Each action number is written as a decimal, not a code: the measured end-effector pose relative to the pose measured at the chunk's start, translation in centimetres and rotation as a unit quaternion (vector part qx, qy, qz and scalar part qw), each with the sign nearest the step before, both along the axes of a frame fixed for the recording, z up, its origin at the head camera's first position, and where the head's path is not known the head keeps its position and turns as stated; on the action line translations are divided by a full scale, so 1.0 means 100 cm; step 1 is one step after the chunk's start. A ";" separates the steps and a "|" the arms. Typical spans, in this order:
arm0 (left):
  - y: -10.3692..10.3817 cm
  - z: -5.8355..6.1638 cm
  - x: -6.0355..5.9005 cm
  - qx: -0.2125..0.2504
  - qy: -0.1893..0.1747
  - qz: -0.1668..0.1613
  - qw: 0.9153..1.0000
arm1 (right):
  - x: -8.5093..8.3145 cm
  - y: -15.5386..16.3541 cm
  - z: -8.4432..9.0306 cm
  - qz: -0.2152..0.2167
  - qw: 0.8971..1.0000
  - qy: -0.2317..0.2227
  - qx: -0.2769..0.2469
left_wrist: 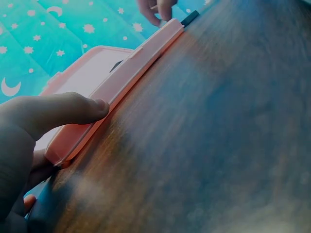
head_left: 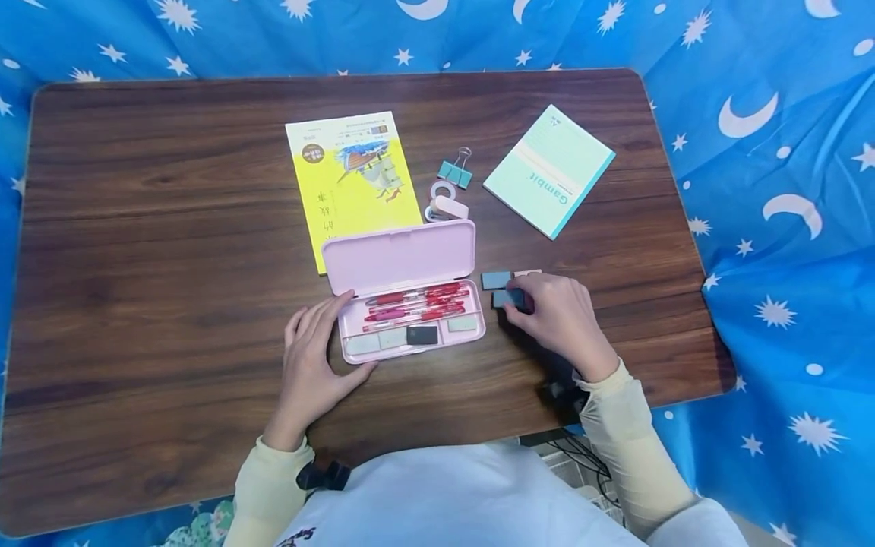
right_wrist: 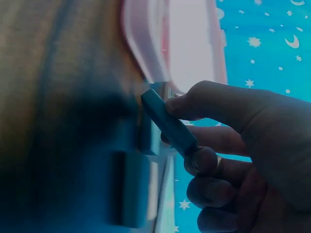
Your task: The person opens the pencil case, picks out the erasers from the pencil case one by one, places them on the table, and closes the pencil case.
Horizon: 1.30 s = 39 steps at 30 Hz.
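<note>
A pink pencil case (head_left: 399, 262) stands with its lid raised. Several red pens (head_left: 417, 300) lie in its back compartment; pale blocks that look like erasers (head_left: 362, 345) and a dark block (head_left: 421, 335) fill the front one. My left hand (head_left: 311, 365) holds the case at its left end, thumb (left_wrist: 82, 108) on the front wall and fingers around the far side. Right of the case, my right hand (head_left: 560, 311) pinches a blue-green eraser (right_wrist: 167, 124) between thumb and fingers, tilted. Another blue eraser (head_left: 495, 280) and a pinkish one (head_left: 528, 272) lie close by, the latter partly behind the hand.
A yellow book (head_left: 355, 190) lies behind the case, partly covered by the lid. Beside it are a teal binder clip (head_left: 455, 175), a white ring-shaped roll (head_left: 443, 190) and a small pale pink item (head_left: 451, 207). A mint notepad (head_left: 549, 171) lies at the back right.
</note>
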<state>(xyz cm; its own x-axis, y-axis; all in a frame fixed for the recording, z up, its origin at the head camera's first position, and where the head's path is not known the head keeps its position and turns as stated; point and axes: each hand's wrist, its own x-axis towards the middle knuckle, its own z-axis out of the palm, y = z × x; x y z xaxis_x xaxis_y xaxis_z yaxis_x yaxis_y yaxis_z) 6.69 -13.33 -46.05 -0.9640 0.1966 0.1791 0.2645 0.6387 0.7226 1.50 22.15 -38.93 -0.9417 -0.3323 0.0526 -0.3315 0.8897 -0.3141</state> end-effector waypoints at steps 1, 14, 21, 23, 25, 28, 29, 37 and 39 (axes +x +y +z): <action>-0.001 0.000 -0.001 -0.001 -0.001 0.000 1.000 | 0.000 0.001 -0.003 0.001 1.000 -0.005 0.002; -0.002 -0.001 -0.001 -0.001 -0.004 0.003 1.000 | 0.003 -0.004 -0.021 -0.006 1.000 -0.009 -0.010; -0.002 -0.002 0.000 -0.002 -0.009 0.001 1.000 | 0.006 -0.004 -0.022 -0.014 1.000 -0.003 -0.011; -0.002 -0.003 0.000 -0.002 -0.010 0.000 1.000 | 0.008 -0.005 -0.020 -0.020 1.000 0.006 -0.021; -0.002 -0.003 0.000 -0.002 -0.011 0.000 1.000 | 0.011 -0.009 -0.018 -0.020 0.999 0.021 -0.041; -0.001 -0.003 0.000 -0.002 -0.011 0.000 1.000 | 0.017 -0.019 -0.015 0.003 0.996 0.041 -0.079; -0.001 -0.002 0.000 -0.001 -0.011 0.000 1.000 | 0.019 -0.024 -0.014 0.015 0.995 0.042 -0.087; -0.001 -0.002 -0.001 0.000 -0.007 0.000 1.000 | 0.032 -0.045 -0.023 0.002 0.998 0.008 -0.060; -0.001 -0.002 -0.001 0.001 -0.007 0.000 1.000 | 0.034 -0.046 -0.024 -0.004 0.998 0.004 -0.055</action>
<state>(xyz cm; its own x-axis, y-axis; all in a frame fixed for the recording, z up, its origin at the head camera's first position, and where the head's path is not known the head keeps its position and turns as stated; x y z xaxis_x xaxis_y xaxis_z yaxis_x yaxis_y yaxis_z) 6.62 -13.42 -46.26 -0.9663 0.1963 0.1664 0.2547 0.6373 0.7273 4.89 17.50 -41.29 -0.9439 -0.3164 0.0948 -0.3268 0.8529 -0.4072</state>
